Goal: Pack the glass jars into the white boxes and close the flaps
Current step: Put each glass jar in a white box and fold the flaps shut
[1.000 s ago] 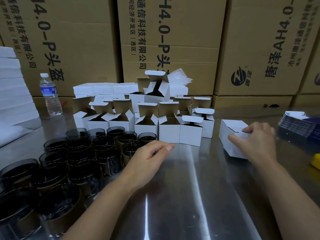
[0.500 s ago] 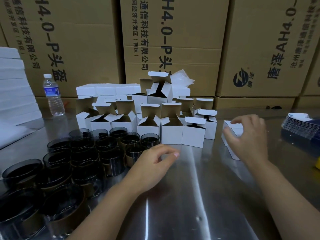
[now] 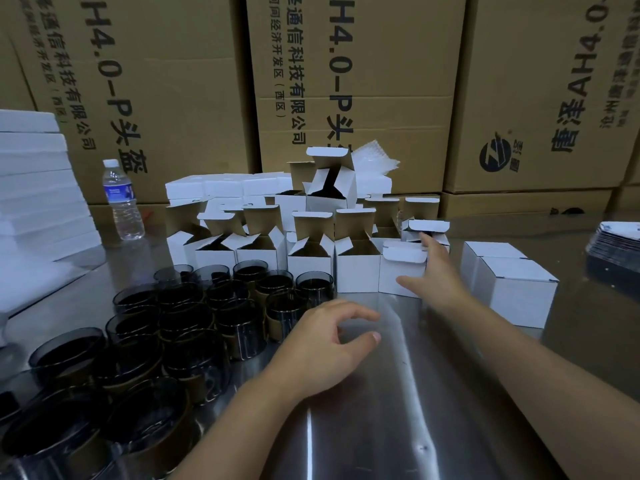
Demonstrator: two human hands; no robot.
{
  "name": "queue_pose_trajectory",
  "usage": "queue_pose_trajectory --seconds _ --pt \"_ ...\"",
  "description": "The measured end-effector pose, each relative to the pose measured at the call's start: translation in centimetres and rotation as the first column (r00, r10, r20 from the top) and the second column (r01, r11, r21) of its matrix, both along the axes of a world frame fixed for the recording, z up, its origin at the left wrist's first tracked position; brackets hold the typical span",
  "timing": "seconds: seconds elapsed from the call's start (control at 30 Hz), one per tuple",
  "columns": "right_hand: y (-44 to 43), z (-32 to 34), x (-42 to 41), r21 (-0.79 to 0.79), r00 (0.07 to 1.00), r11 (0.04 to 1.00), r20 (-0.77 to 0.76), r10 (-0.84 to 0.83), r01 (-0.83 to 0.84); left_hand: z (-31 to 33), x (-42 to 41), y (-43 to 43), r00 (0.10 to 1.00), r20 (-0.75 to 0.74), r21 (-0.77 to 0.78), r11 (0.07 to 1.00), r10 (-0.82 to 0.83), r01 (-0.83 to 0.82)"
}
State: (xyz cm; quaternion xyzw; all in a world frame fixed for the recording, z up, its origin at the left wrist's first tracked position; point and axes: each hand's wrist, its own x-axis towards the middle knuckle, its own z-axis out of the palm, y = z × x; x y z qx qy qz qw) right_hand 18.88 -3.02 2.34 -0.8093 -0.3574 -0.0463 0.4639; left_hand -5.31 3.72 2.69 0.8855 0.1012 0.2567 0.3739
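Moved from closed box point(image 3: 517, 296) to open box point(image 3: 393, 270), the right hand point(image 3: 441, 275) is spread wide. The left hand point(image 3: 322, 351) is held relaxed, empty.

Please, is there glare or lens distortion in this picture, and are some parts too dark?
Head view: a bright glare streak runs down the steel table near the middle. Head view: the brown cartons lean and bow toward the edges, a wide-angle effect. Head view: the glass jars at lower left are dark and hard to read.
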Motion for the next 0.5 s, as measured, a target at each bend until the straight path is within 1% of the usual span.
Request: queue_pose_trajectory --seconds 0.17,0.33,0.5 --pt "-0.4 -0.8 0.2 -0.082 0.993 0.996 0.117 -0.009 0.018 -0.1 0.3 0.0 1.0 0.012 -0.009 1.0 -0.004 0.004" --pt "-1.3 -0.5 -0.2 -0.055 0.994 0.998 0.11 -0.015 0.021 -0.2 0.4 0.1 1.0 -0.006 -0.015 1.0 -0.02 0.02" --pt "-2.7 -0.1 -0.5 -0.029 0.993 0.997 0.102 -0.065 0.068 -0.1 0.4 0.0 1.0 -0.001 -0.028 0.999 -0.024 0.024"
